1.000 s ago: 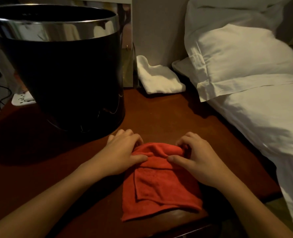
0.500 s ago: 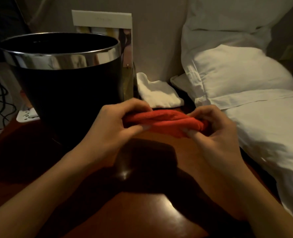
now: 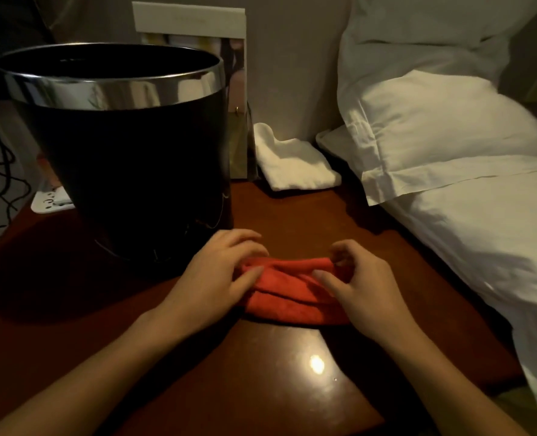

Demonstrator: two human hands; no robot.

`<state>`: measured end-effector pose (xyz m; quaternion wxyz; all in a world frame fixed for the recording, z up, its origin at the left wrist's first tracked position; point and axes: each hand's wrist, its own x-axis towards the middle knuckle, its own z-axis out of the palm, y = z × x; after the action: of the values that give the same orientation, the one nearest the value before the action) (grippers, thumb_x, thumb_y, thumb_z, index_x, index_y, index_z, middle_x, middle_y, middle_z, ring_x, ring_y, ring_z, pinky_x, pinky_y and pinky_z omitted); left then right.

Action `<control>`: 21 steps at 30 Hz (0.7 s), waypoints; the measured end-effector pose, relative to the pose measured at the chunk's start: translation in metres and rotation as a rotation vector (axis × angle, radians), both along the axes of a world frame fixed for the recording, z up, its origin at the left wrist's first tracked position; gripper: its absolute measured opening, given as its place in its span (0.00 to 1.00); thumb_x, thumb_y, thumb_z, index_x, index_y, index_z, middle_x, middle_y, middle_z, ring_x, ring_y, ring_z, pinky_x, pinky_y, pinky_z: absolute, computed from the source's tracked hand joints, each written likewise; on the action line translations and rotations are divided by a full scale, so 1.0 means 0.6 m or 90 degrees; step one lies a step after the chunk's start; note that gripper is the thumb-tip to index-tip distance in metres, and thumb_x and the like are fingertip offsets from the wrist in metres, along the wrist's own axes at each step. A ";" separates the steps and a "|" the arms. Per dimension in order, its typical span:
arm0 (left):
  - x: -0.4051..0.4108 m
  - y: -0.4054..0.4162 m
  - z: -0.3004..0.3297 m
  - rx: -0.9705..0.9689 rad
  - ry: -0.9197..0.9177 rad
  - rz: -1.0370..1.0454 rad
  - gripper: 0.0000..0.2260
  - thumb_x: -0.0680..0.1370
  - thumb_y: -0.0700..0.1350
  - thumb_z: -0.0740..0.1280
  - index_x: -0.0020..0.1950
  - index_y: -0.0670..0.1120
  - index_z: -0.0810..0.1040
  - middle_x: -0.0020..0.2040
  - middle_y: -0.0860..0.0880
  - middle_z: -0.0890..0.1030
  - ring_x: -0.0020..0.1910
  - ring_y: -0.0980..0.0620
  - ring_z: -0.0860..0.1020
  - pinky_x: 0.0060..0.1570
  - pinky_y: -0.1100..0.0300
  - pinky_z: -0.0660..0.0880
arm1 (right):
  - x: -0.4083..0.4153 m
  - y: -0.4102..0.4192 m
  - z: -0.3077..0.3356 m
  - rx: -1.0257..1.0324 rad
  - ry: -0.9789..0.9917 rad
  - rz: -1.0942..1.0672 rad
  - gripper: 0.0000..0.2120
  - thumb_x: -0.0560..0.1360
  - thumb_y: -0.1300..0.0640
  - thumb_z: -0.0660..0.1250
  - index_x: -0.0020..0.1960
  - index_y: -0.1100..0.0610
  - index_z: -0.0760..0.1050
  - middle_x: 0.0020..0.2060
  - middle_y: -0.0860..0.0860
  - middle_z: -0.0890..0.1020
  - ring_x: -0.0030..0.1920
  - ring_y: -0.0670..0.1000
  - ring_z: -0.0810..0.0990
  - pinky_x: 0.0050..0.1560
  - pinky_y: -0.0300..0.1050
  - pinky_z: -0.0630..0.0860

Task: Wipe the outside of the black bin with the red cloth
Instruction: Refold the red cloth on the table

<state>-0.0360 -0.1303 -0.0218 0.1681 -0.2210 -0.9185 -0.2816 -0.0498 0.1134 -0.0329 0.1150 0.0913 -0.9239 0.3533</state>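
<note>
Dimly, glossy wooden table (image 3: 279, 388) beside bed (image 3: 480, 247).

red cloth (image 3: 295, 289) ends hidden under both hands, black bin (image 3: 128, 171) hiding card (image 3: 194, 23) behind

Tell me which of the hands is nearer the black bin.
Left. The left hand grips the red cloth right beside the black bin; the right hand holds the cloth's far end, farther away.

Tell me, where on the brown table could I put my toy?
Bare wood lies near the front edge of the table, below the red cloth, between the forearms. A smaller patch sits between cloth and white towel. The black bin crowds the left.
</note>
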 end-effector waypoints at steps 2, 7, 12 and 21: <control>0.005 -0.001 0.001 -0.082 0.015 -0.089 0.13 0.77 0.57 0.63 0.56 0.53 0.80 0.61 0.55 0.77 0.62 0.57 0.72 0.60 0.55 0.72 | -0.004 -0.002 -0.003 0.064 0.066 0.007 0.17 0.75 0.52 0.74 0.62 0.51 0.77 0.57 0.46 0.80 0.58 0.49 0.78 0.59 0.48 0.75; 0.010 0.016 -0.022 -0.293 -0.012 -0.124 0.26 0.76 0.64 0.60 0.70 0.53 0.69 0.69 0.54 0.72 0.67 0.53 0.70 0.64 0.57 0.66 | 0.000 -0.008 0.015 0.186 -0.080 0.275 0.26 0.75 0.33 0.67 0.67 0.45 0.75 0.65 0.42 0.74 0.65 0.43 0.69 0.67 0.46 0.70; -0.002 0.027 -0.017 -0.273 0.065 -0.105 0.14 0.81 0.54 0.55 0.60 0.52 0.76 0.57 0.54 0.79 0.54 0.53 0.77 0.48 0.58 0.76 | 0.000 -0.005 0.024 0.301 -0.097 0.301 0.36 0.71 0.31 0.70 0.74 0.38 0.63 0.65 0.36 0.68 0.62 0.40 0.66 0.64 0.40 0.67; -0.003 0.033 0.053 0.187 -0.035 0.043 0.04 0.78 0.48 0.68 0.51 0.54 0.82 0.44 0.60 0.83 0.45 0.66 0.80 0.47 0.66 0.74 | -0.009 -0.054 0.051 -0.374 -0.101 0.106 0.06 0.71 0.55 0.79 0.43 0.54 0.83 0.37 0.52 0.86 0.38 0.49 0.84 0.40 0.50 0.80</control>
<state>-0.0376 -0.1105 0.0099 0.1828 -0.1550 -0.8786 -0.4130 -0.0554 0.0811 -0.0022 0.0345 0.1018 -0.7778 0.6193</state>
